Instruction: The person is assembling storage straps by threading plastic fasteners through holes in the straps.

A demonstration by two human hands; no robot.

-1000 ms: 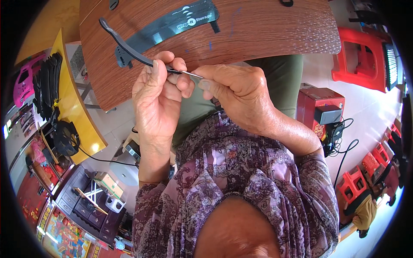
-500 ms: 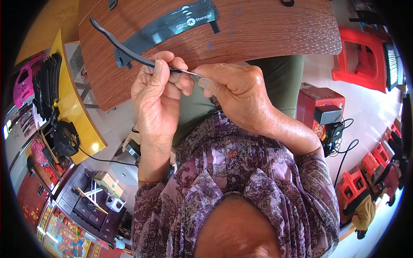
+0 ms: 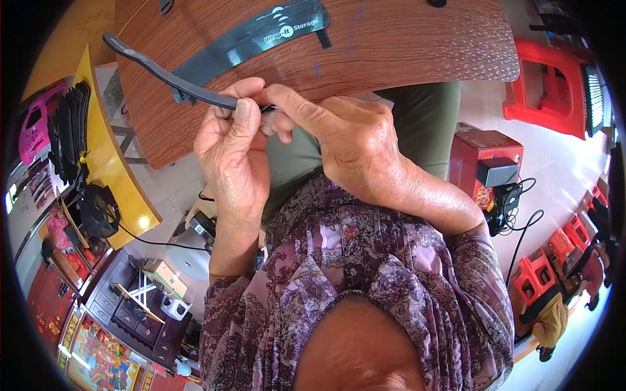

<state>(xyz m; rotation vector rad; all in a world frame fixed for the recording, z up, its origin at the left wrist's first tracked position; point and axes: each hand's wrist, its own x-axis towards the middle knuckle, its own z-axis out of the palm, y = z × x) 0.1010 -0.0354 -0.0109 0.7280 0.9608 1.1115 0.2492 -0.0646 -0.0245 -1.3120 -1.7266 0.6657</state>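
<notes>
My left hand [image 3: 228, 156] pinches a narrow black-and-grey strap [image 3: 153, 73] between thumb and fingers, over the table's near edge. The strap's long part curves away up and to the left, its rounded end in the air. Against my left fingertips, at the strap's short end, lies the bent index finger of my right hand [image 3: 362, 140]. The other right fingers are curled in and partly hidden, so what they hold cannot be made out. A small dark tip shows between the two hands. Beyond them a flat, dark teal printed strip [image 3: 244, 49] lies on the table.
The brown wood-grain table [image 3: 404, 52] has a curved near edge. A yellow board [image 3: 107, 150] stands at left, with black straps [image 3: 73, 127] hanging by it. A red stool [image 3: 548, 91] is at right, above a red box [image 3: 486, 153] with cables. Other people sit at far right.
My right hand has shifted left, its index finger now reaching onto my left fingertips. The thin shiny metal piece it pinched is no longer visible. The strap's free end has swung left and lower.
</notes>
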